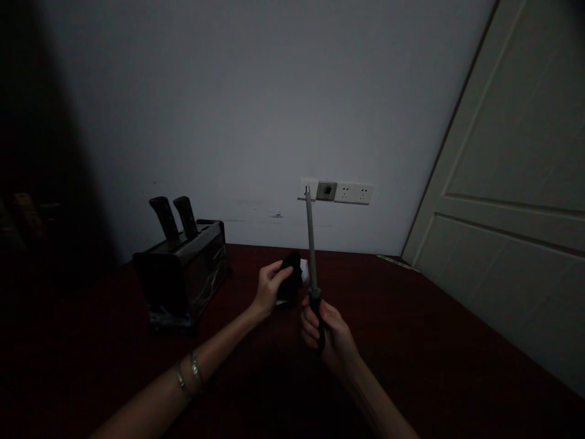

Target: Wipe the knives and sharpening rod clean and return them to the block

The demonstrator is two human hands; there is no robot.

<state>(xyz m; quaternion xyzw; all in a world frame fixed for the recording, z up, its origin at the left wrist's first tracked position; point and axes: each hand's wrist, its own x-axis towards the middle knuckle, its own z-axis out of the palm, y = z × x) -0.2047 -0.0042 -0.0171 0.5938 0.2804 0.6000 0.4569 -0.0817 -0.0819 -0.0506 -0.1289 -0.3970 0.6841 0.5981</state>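
My right hand [329,332] is closed round the black handle of a honing steel [311,238], which stands nearly upright with its grey rod pointing up past the wall sockets. My left hand [269,288] is closed on a dark object [290,277] just left of the rod's base; a bit of white shows beside it, and I cannot make out what it is. Both hands hover above a dark red table [434,341]. Bracelets sit on my left wrist.
A dark knife block [183,271] with two black handles sticking up stands at the left of the table, against the wall. A strip of wall sockets [340,192] is behind the rod. A pale door [512,201] fills the right side. The room is dim.
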